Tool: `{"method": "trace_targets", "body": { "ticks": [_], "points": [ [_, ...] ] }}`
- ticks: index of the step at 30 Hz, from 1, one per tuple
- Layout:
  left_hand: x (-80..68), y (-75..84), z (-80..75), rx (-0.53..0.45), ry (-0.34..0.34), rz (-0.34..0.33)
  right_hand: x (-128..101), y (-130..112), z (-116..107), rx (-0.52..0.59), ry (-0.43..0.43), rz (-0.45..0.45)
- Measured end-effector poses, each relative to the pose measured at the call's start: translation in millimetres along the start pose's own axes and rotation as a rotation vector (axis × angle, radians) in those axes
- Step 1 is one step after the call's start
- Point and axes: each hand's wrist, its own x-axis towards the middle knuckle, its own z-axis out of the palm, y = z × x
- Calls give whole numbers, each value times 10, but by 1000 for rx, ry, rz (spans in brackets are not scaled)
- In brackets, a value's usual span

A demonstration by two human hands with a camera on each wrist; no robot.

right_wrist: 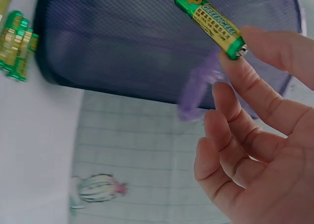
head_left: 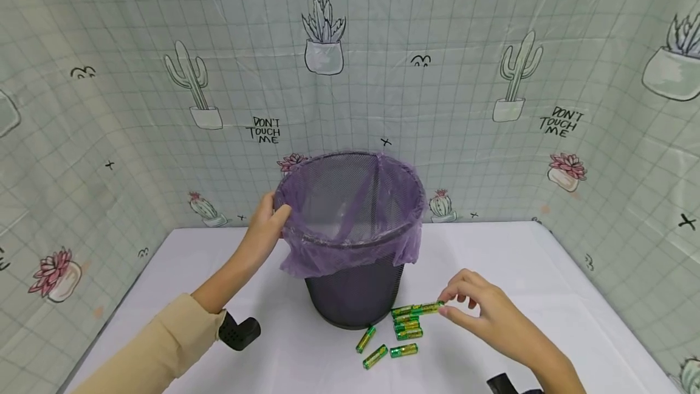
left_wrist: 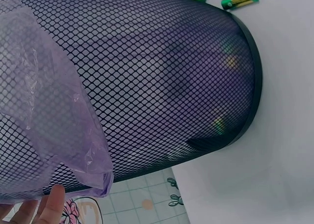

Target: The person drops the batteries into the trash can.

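A black mesh wastebasket (head_left: 355, 300) stands upright on the white table, lined with a thin purple plastic bag (head_left: 350, 260) folded over its rim. My left hand (head_left: 267, 219) grips that rim on the left side, thumb over the edge. To the right of the basket, my right hand (head_left: 487, 318) pinches one end of a green and gold battery (right_wrist: 211, 23) between thumb and index finger. Its other fingers are bent and hold nothing. Near the basket's base lies a small group of similar batteries (head_left: 407, 325). Through the mesh, blurred green and yellow patches show near the bottom in the left wrist view.
Three loose batteries lie in front of the group: one tilted battery (head_left: 366, 340) beside the basket, another battery (head_left: 375, 357) nearer me, and a third battery (head_left: 403, 351) to its right. A cloth printed with cacti (head_left: 454, 157) hangs behind and along both sides of the table (head_left: 487, 248).
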Motion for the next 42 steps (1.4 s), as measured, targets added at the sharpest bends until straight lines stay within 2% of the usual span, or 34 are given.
{"method": "trace_targets", "body": {
  "ticks": [12, 20, 25, 30, 42],
  "points": [
    [5, -10, 5, 12, -2, -10, 481, -318, -503, -151, 54, -75],
    [-5, -3, 8, 19, 5, -20, 751, -495, -646, -139, 75, -66],
    [-1, 5, 6, 17, 11, -13, 907, -559, -658, -142, 142, -84],
    [2, 13, 5, 10, 6, -4, 1056, -584, -576, -136, 207, -84],
    [4, 0, 1, 15, 4, -13, 1132, -512, -375, -98, 161, -60]
  ]
}}
